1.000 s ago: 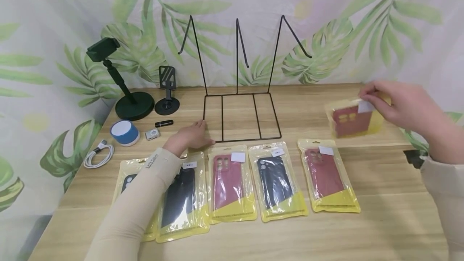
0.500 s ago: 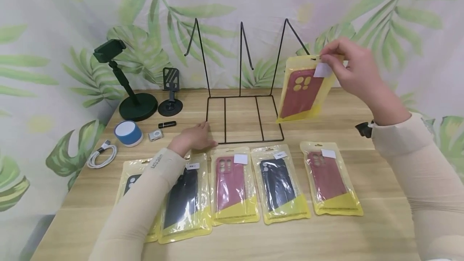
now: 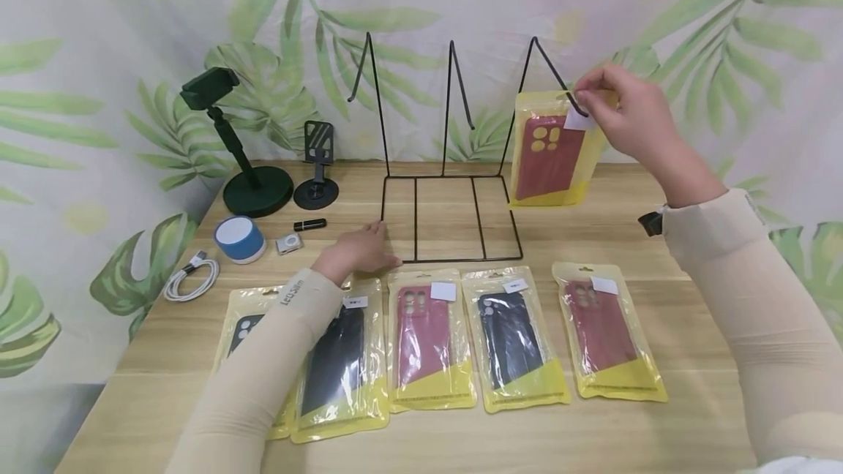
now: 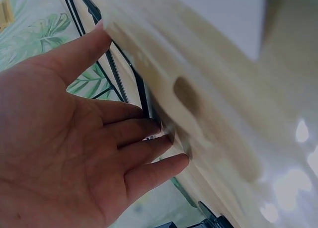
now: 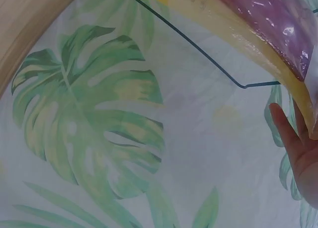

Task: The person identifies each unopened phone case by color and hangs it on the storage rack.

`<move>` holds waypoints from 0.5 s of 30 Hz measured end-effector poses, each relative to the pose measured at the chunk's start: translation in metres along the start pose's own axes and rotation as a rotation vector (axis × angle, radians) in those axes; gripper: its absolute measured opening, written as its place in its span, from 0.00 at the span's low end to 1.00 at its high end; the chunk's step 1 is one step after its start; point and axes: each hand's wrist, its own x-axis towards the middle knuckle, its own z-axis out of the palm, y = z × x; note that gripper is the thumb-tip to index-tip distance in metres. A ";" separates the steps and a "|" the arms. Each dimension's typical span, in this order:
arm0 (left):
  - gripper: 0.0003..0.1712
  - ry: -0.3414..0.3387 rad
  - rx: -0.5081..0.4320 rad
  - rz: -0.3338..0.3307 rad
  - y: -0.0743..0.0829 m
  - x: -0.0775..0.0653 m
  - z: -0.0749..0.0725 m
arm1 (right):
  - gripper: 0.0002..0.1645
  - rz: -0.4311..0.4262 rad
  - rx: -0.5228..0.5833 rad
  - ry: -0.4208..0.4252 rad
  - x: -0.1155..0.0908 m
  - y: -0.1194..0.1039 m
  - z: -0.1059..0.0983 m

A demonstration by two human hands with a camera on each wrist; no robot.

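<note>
My right hand (image 3: pixel 622 104) pinches the top corner of a yellow clear-front pouch with a red phone case (image 3: pixel 549 156) inside. The tip of the right hook (image 3: pixel 560 79) of a black wire rack (image 3: pixel 448 260) shows in front of the pouch's top edge, beside my fingertips. In the right wrist view the pouch (image 5: pixel 248 34) hangs close to the hook wire. My left hand (image 3: pixel 362 249) rests at the front left corner of the rack's base. The left wrist view shows its fingers (image 4: pixel 139 131) extended against the base wire.
Several pouched cases lie in a row in front: a pink one (image 3: pixel 421 342), two with dark cases (image 3: pixel 510 342) (image 3: pixel 336 357) and a red one (image 3: pixel 602 328). At left stand a green stand (image 3: pixel 257 192), a phone stand (image 3: pixel 317 192), a blue speaker (image 3: pixel 240 240) and a coiled cable (image 3: pixel 191 280).
My right hand has carried the red case's pouch from the right side up and left to the rack's right hook. The left hand has stayed at the rack's base.
</note>
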 end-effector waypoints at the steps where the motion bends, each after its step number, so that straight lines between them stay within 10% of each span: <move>1: 0.53 0.002 0.001 -0.001 0.000 0.001 0.000 | 0.14 0.007 -0.001 -0.009 0.004 0.001 0.001; 15: 0.52 0.012 0.016 -0.006 -0.001 0.000 0.001 | 0.21 0.129 -0.012 -0.117 0.049 0.011 0.016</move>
